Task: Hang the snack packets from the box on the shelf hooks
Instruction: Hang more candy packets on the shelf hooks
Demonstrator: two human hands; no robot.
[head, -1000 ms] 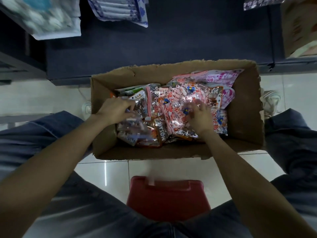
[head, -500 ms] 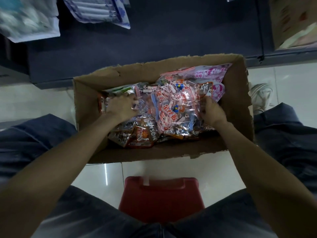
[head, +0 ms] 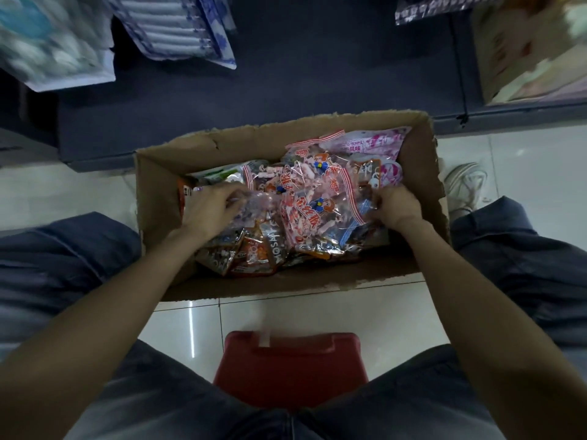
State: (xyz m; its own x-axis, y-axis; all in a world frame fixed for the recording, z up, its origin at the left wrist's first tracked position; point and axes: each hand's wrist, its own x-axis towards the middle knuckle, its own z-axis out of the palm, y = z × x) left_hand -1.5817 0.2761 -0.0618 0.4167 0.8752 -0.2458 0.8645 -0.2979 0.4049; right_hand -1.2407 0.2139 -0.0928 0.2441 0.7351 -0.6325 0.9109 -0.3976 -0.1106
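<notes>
Cardboard box (head: 422,173) on pale tiled floor (head: 317,315), open top, torn rim, taken as landmark. Heaped inside box: snack packets (head: 305,211), mostly clear film with red-and-white print; pink packet (head: 378,144) at far right corner; brown and orange packets (head: 254,252) at near left. Left hand (head: 211,206) inside box at left side, palm down on the heap, fingers curled onto a clear packet; true grip or mere press cannot be told through motion blur. Right hand (head: 395,206) inside box at right side, fingers curled round the edge of the red-and-white packets, gripping them. Both forearms reaching in over near wall of box. Dark shelf base (head: 286,90) just beyond far wall of box. Blue-and-white hanging packs (head: 187,30) above and beyond box, left of centre, blurred. Second carton (head: 521,49) beyond box to the right. Red stool (head: 292,366) on near side of box, between denim-clad knees. White shoe (head: 465,188) just right of box.
</notes>
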